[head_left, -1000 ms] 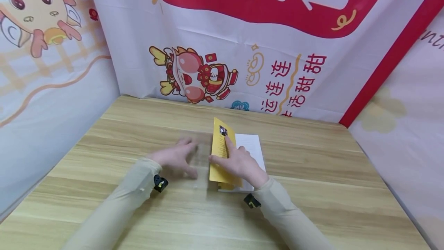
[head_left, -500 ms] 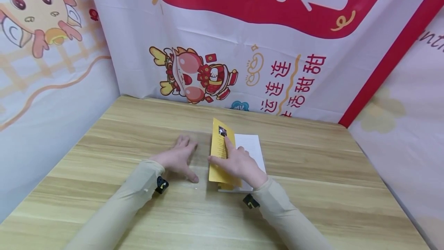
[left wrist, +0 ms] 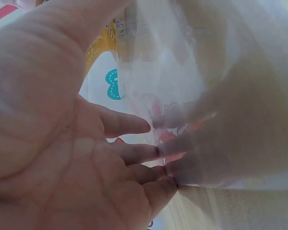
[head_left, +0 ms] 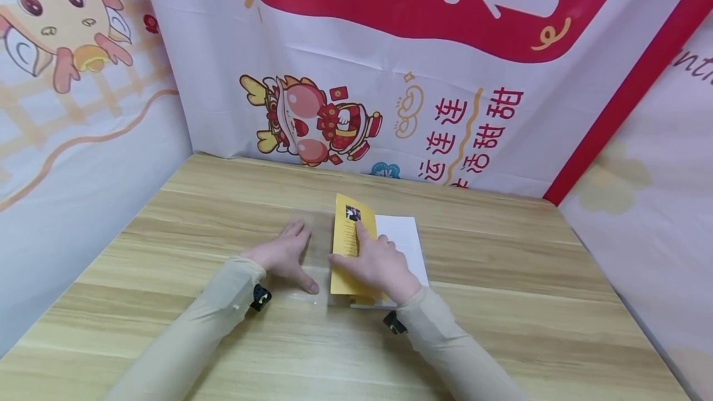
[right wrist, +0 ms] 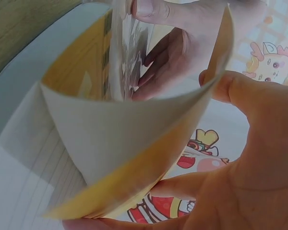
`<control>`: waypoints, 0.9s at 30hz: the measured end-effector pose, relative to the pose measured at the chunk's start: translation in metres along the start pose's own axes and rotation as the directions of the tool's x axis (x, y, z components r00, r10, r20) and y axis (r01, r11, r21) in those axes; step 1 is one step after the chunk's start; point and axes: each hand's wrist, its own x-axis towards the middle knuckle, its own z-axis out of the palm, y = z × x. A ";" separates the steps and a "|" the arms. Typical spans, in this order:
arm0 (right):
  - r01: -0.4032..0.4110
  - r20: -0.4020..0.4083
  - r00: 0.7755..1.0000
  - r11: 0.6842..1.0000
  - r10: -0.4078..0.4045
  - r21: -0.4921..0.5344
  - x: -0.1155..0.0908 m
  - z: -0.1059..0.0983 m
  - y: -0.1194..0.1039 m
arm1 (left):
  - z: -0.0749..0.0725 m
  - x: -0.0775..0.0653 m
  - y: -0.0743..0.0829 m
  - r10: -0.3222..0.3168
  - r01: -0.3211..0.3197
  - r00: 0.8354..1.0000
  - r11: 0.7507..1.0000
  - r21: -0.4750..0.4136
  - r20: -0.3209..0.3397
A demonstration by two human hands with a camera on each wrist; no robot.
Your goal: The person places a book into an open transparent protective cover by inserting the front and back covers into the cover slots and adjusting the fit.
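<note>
The hands are apart, and neither is clenched. The right hand [head_left: 380, 266] rests on the yellow cover [head_left: 343, 243] of a notebook [head_left: 405, 237], index finger straight against its printed face and thumb stretched to its outer edge. The left hand [head_left: 286, 257], fingers and thumb spread, touches a clear plastic sheet [head_left: 320, 252] just beside the notebook; the fingertips meet its glossy surface in the left wrist view.

The cover is raised and tilted over to the left, bending in a curve in the right wrist view. A small dark photo [head_left: 353, 213] and lines of print show on it. To its right lie white, ruled pages [right wrist: 43, 158].

The notebook sits near the middle of a wood-grain table [head_left: 557, 302]. Beige sleeves [head_left: 195, 320] cover both forearms, each with a black device [head_left: 260, 297] at the wrist.

Behind the table hangs a white and red fabric backdrop [head_left: 334, 42], bearing a cartoon dragon [head_left: 303, 119] turned sideways and red Chinese characters [head_left: 496, 104]. Another cartoon figure [head_left: 61, 17] decorates the cloth at the left.
</note>
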 end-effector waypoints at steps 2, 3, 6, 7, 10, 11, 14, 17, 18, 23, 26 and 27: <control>0.002 -0.003 1.000 1.000 -0.002 -0.008 0.000 0.000 -0.001 | 0.000 -0.001 0.000 -0.012 0.012 1.000 1.000 0.014 0.006; 0.004 -0.006 1.000 1.000 -0.004 -0.012 0.000 0.001 -0.002 | 0.000 -0.001 0.001 -0.014 0.014 1.000 1.000 0.025 0.010; 0.004 -0.016 1.000 1.000 -0.005 -0.029 0.000 0.002 -0.003 | 0.000 -0.003 0.003 -0.009 0.008 1.000 0.998 0.065 0.020; 0.003 -0.021 1.000 0.999 -0.004 -0.035 0.000 0.002 -0.003 | 0.000 -0.004 0.003 -0.006 0.004 1.000 0.997 0.081 0.022; -0.002 -0.041 0.999 0.999 0.000 -0.045 0.000 0.005 -0.004 | -0.001 -0.005 0.005 0.002 -0.005 1.000 0.994 0.111 0.026; -0.003 -0.047 0.999 0.999 0.001 -0.047 0.000 0.006 -0.005 | -0.002 -0.006 0.005 0.001 -0.004 1.000 0.993 0.120 0.026; 0.000 -0.064 0.998 0.999 -0.003 -0.051 -0.001 0.009 -0.006 | -0.001 -0.006 0.005 -0.005 0.001 0.999 0.991 0.133 0.034; 0.003 -0.077 0.997 0.998 -0.008 -0.065 -0.002 0.011 -0.008 | -0.002 -0.007 0.005 -0.005 -0.001 0.999 0.989 0.145 0.039; 0.004 -0.082 0.997 0.997 -0.010 -0.071 -0.002 0.011 -0.008 | -0.002 -0.007 0.005 -0.004 -0.002 0.999 0.989 0.149 0.041; 0.003 -0.108 0.994 0.996 -0.012 -0.088 -0.001 0.011 -0.007 | -0.002 -0.007 0.006 -0.001 -0.004 0.999 0.991 0.136 0.040; 0.011 -0.127 0.992 0.995 -0.023 -0.096 0.000 0.012 -0.007 | -0.003 -0.006 0.006 -0.003 -0.001 0.999 0.993 0.115 0.037; 0.017 -0.133 0.991 0.994 -0.031 -0.105 0.000 0.013 -0.007 | -0.003 -0.006 0.006 -0.004 0.000 0.999 0.994 0.108 0.035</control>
